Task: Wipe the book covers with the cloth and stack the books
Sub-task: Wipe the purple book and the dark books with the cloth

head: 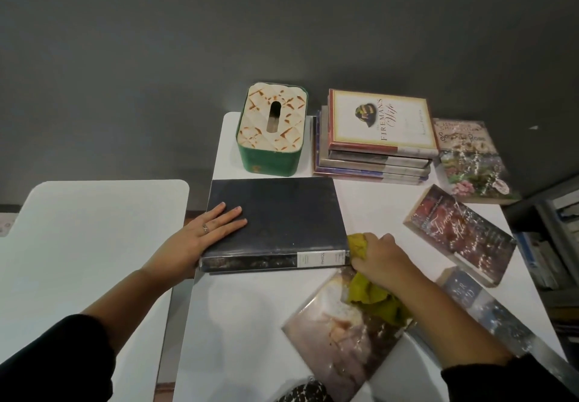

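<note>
Dark book [275, 220]: is lying flat at the middle of the white table [244, 314], spine with a white label facing the person; every place below is being given relative to it.
Left hand [203, 229]: is resting palm down on the dark book's left part, fingers straight and spread flat on the cover, a ring showing on one finger.
Cloth [372, 295]: yellow-green, is touching the dark book's near right corner and trailing down toward the person.
Right hand [380, 259]: is gripping the cloth, fingers curled around it, just beside the dark book's right end.
Pale book [341, 332]: is lying in front of the dark book and to its right, partly under the cloth.
Red book [460, 232]: is lying tilted to the right of the dark book.
Blue book [488, 311]: is lying near right, beyond the right forearm.
Stack of books [376, 138]: is sitting behind the dark book's right end.
Flowered book [473, 160]: is lying just right of that stack.
Tissue box [271, 129]: green, is standing directly behind the dark book.
</note>
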`<action>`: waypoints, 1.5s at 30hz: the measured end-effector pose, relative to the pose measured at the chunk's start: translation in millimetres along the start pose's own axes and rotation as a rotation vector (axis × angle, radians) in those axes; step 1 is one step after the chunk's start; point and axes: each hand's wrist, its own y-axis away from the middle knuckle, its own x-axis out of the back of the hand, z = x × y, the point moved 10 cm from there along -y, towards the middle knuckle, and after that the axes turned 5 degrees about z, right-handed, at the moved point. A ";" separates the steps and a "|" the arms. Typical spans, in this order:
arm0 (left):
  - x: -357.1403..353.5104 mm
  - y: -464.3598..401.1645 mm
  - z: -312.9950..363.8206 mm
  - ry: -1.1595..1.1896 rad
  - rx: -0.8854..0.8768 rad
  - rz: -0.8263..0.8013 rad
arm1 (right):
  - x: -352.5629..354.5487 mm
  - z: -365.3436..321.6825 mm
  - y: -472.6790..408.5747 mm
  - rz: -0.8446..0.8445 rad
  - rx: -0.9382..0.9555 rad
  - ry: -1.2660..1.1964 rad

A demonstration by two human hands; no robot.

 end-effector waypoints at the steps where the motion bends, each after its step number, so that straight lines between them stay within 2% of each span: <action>1: -0.5 0.2 0.0 -0.005 -0.003 -0.001 | -1.1 0.3 1.4 -0.003 0.008 0.001; 7: 0.1 -0.6 2.4 0.009 -0.037 0.001 | -10.1 0.7 5.8 -0.036 0.040 -0.033; 11: 3.9 -1.0 4.4 -0.007 -0.055 0.029 | -7.7 8.2 5.7 -0.003 0.026 -0.264; 13: 11.4 -0.2 -1.1 0.031 0.091 0.121 | -1.8 15.8 5.4 0.035 -0.004 -0.409; 15: 14.7 7.5 -17.7 0.126 0.389 0.195 | 4.5 22.2 6.3 0.066 -0.031 -0.493; 17: 5.4 18.6 -24.9 0.216 0.583 0.171 | 12.6 25.5 8.9 0.065 -0.044 -0.518; 23: -9.3 23.2 -26.5 0.212 0.561 0.095 | 59.5 34.4 12.3 0.138 -0.034 -0.375; 25: -7.2 18.2 -22.7 0.249 0.517 0.126 | 64.3 32.3 8.1 0.164 -0.036 -0.392; 28: -15.6 13.7 -21.2 0.404 0.657 0.076 | 52.4 21.5 -5.5 0.153 -0.027 -0.426; 30: -19.0 12.1 -19.8 0.427 0.735 0.074 | 43.7 17.1 -12.7 0.129 -0.028 -0.465; 37: -14.9 -0.2 -11.2 0.463 0.780 0.161 | 36.9 21.7 -14.4 0.107 0.033 -0.537; 40: -7.6 -6.2 -8.7 0.367 0.787 0.188 | 45.1 22.3 -14.9 0.202 0.077 -0.516; 43: -4.1 -2.2 -15.0 0.378 0.859 0.251 | 59.7 4.8 -9.6 0.371 0.215 -0.372; 45: -7.3 2.7 -19.6 0.438 0.913 0.325 | 43.4 -18.3 -2.3 0.388 0.291 -0.145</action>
